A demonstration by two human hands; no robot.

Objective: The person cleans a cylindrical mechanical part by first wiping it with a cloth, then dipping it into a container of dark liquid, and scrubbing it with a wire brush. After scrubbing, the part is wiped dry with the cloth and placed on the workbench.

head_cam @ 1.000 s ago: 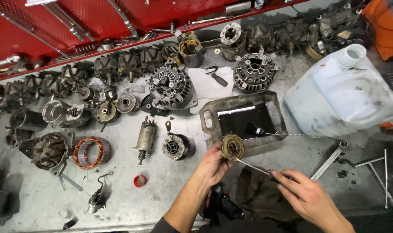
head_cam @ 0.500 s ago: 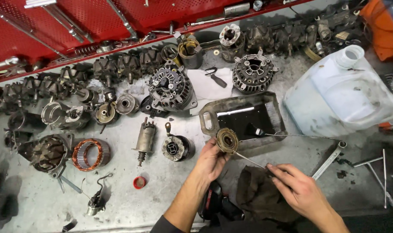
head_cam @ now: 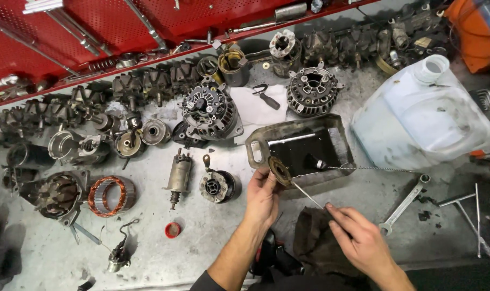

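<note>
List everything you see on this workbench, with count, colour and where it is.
round disc: one, rusty brown, held over the tray's near rim
thin rod: one, metal, running from disc to right hand
tray: one, grimy dark, bench centre
jug: one, translucent white, right
wrench: one, silver, right of tray
copper winding ring: one, orange, left
red cap: one, near edge
alternator housings: several, grey, back row
dark rag: one, between the hands
left hand: pinches the disc
right hand: fingers hold the rod
</note>
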